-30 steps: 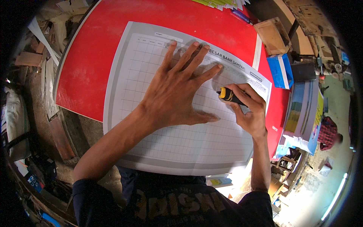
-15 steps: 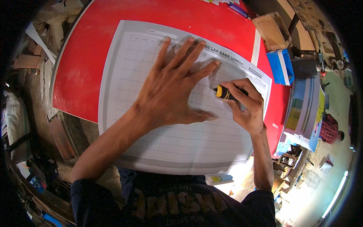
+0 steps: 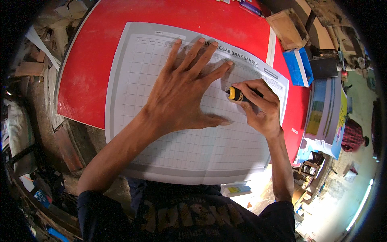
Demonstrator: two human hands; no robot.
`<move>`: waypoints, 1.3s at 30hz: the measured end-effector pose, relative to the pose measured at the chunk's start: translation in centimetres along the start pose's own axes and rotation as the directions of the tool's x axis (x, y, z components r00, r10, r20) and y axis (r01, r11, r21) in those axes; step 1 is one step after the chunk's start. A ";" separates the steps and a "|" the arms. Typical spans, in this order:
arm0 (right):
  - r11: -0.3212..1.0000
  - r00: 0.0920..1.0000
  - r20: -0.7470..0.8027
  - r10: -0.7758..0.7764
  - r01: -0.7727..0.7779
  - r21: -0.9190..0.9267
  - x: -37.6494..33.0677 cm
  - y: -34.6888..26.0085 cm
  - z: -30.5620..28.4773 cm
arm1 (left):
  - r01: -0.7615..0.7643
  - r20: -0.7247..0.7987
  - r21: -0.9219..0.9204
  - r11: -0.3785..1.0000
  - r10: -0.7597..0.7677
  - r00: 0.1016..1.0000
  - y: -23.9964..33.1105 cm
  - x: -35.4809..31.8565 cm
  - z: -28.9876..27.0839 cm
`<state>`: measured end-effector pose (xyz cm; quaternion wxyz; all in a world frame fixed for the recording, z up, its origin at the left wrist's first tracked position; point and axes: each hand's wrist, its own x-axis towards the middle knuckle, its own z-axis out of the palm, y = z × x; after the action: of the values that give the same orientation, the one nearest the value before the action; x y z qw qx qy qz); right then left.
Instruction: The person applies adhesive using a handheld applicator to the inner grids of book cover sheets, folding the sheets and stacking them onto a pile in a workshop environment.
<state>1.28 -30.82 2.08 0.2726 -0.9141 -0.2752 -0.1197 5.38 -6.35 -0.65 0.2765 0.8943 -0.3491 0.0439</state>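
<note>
A large sheet of paper [image 3: 133,101], printed with a grid and a heading, lies over the near part of the red tabletop. My left hand [image 3: 183,94] rests on its upper middle, palm down and fingers spread. To its right, my right hand [image 3: 260,105] pinches a thick black-and-yellow tool [image 3: 238,94], which looks like a marker. Its dark tip points left, close over the grid; whether it touches the paper I cannot tell. The tool's rear end is partly hidden by my fingers.
Beyond the paper stretches the red tabletop [image 3: 161,14]. At its right edge are a wooden box [image 3: 287,30], a blue-and-white box [image 3: 298,68] and a dark flat object [image 3: 323,67]. Purple pens [image 3: 252,8] lie at the far edge. A person in a checked shirt [image 3: 352,135] is far right.
My right hand has shifted slightly left and up with the marker. My left hand stays spread on the paper. The surroundings shift a little with the view.
</note>
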 end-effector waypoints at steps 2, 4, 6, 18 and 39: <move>0.997 0.996 0.021 0.082 -0.082 0.004 0.3 -0.6 -0.3 | -0.018 -0.032 -0.006 1.000 0.018 0.999 -0.1 -0.1 0.2; 0.994 0.994 0.039 0.106 -0.106 0.011 0.9 -1.5 0.0 | -0.014 -0.029 0.000 1.000 0.014 0.999 -0.1 -0.1 0.0; 0.991 0.990 0.053 0.129 -0.130 0.011 1.3 -1.8 0.1 | -0.016 -0.029 0.006 1.000 0.016 0.999 -0.1 -0.1 -0.2; 0.962 0.959 0.175 0.223 -0.246 0.120 1.6 -2.2 -2.0 | 0.013 -0.017 -0.052 0.999 -0.014 1.000 -0.3 -0.3 0.1; 0.983 0.946 0.306 0.105 -0.144 0.110 2.4 -0.8 -2.4 | -0.014 -0.160 0.039 0.999 0.020 0.987 -0.3 0.0 0.7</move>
<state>2.61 -30.59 5.29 0.2940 -0.9174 -0.2622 0.0555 5.48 -6.54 -1.39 0.2865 0.8899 -0.3324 0.1247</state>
